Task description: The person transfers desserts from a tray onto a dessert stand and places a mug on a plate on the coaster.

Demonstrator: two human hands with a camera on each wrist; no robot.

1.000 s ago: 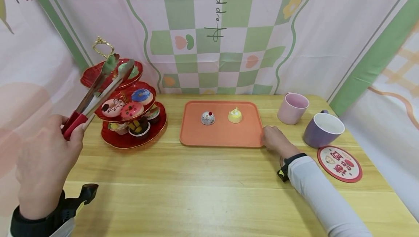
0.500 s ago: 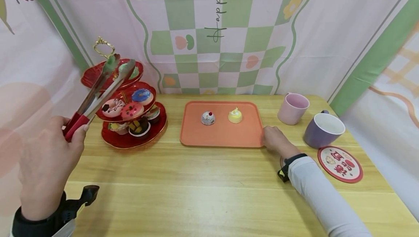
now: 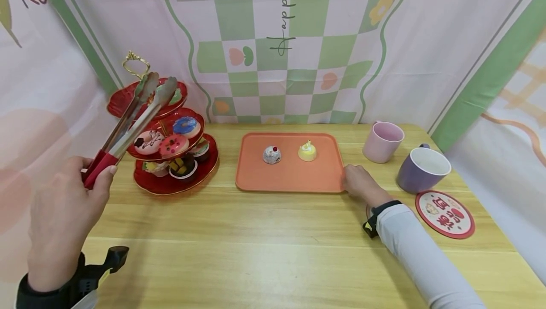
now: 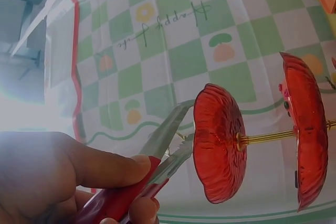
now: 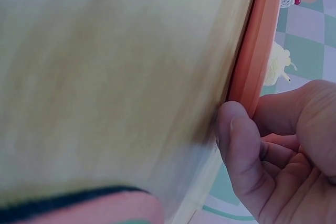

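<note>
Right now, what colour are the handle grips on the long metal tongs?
The handle grips of the long metal tongs are red, best seen in the head view.

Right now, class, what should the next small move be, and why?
Probably the left hand should ease the tongs down around the green treat on the top plate: their tips stand apart and overlap that treat in the head view. The tray has bare space around its cakes, and the right hand pinches its near corner.
</note>
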